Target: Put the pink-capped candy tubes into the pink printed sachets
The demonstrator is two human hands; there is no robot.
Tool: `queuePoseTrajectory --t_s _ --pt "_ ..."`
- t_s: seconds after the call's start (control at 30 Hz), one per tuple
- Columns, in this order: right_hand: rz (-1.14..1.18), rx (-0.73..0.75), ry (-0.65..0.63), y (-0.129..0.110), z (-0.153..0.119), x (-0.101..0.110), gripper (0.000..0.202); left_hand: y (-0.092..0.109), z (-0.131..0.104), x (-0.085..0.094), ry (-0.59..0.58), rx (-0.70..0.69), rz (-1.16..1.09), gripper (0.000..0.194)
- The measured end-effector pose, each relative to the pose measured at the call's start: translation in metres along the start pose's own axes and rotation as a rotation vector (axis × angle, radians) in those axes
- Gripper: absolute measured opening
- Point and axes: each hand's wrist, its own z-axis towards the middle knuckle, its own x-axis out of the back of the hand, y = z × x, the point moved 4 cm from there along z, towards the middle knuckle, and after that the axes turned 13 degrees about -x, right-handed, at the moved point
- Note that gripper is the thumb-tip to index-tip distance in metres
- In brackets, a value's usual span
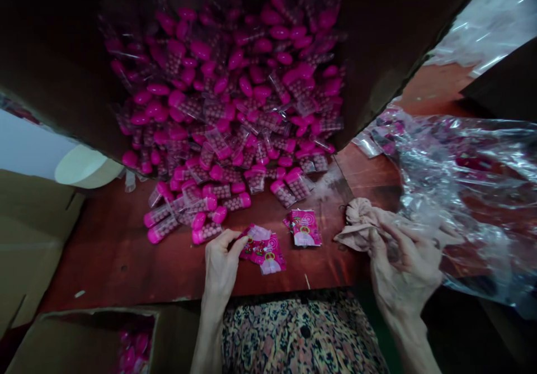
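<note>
My left hand (222, 259) pinches the edge of some pink printed labels (268, 251) near the table's front edge. To the right of them lies a small stack of similar labels (307, 228), touched by neither hand. My right hand (405, 265) is at a crumpled beige cloth (363, 223), thumb and fingers closing on its near part. Small clear tubes with pink caps and round beads inside (163, 228) lie loose on the table, just beyond my left hand.
A large dark carton (377, 44) tipped toward me spills many pink-capped tubes (235, 105) onto the red-brown table (109, 251). Clear plastic bags (474, 195) lie at right. An open box (79, 340) with pink items stands at lower left.
</note>
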Motion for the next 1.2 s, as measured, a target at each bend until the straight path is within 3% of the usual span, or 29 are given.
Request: queuePoseTrajectory --t_s 0.2,0.27,0.4,0.53,0.67,0.9,1.0,1.13,1.2 --pt "0.194 0.119 -0.157 -0.059 -0.013 0.0 0.02 0.002 0.005 -0.005 -0.054 0.006 -0.052 0.009" --pt "0.269 0.172 -0.28 -0.08 -0.019 -0.005 0.022 0.006 0.007 -0.006 -0.095 -0.005 -0.069 0.009" --pt "0.393 0.304 -0.648 -0.109 -0.034 -0.025 0.039 0.021 0.01 -0.007 -0.235 -0.096 -0.08 0.005" --pt "0.361 0.378 -0.863 -0.114 -0.051 -0.043 0.026 0.035 0.016 -0.008 -0.373 -0.272 -0.037 0.009" --pt "0.371 0.246 -0.899 -0.107 -0.058 -0.045 0.018 0.039 0.023 -0.014 -0.46 -0.301 -0.085 0.009" --pt "0.483 -0.064 -0.803 -0.095 -0.067 -0.033 0.016 0.039 0.028 -0.023 -0.498 -0.303 -0.177 0.013" --pt "0.483 -0.212 -0.773 -0.088 -0.074 -0.033 0.013 0.033 0.031 -0.02 -0.399 -0.26 -0.214 0.01" --pt "0.593 -0.558 -0.839 -0.075 -0.094 -0.037 0.017 0.022 0.033 -0.01 -0.218 -0.167 -0.268 0.004" --pt "0.646 -0.662 -0.864 -0.071 -0.104 -0.039 0.019 0.018 0.031 -0.005 -0.15 -0.114 -0.302 0.005"
